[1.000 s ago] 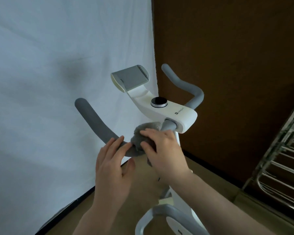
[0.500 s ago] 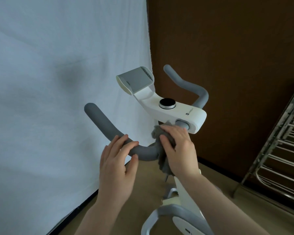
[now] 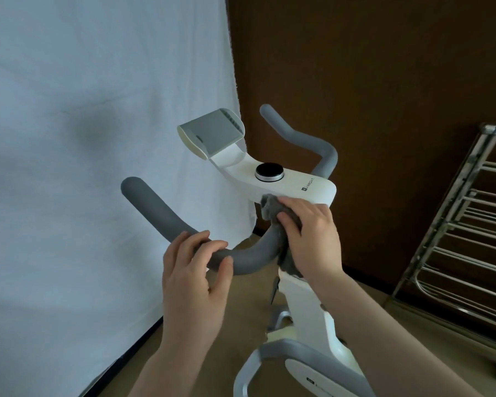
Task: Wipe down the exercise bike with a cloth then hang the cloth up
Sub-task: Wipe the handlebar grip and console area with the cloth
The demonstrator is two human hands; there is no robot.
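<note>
A white exercise bike [image 3: 301, 184] with grey foam handlebars stands in front of me. My left hand [image 3: 196, 265] curls round the left handlebar [image 3: 161, 213] near its low bend. My right hand [image 3: 312, 233] grips a grey cloth [image 3: 269, 204] and presses it on the inner end of that bar, just under the white console with the black dial [image 3: 269, 171]. Part of the cloth hangs below my palm. The right handlebar [image 3: 298, 138] rises behind the console. A grey tablet holder [image 3: 212, 136] tops the stem.
A white sheet [image 3: 98, 167] hangs at the left, a brown wall [image 3: 384, 67] behind. A metal drying rack [image 3: 464, 224] stands at the right on the tan floor. The bike's white frame [image 3: 312, 319] drops between my forearms.
My right hand slid the cloth along the left handlebar toward the console. My left hand closed further round the bar. The view shifted a little.
</note>
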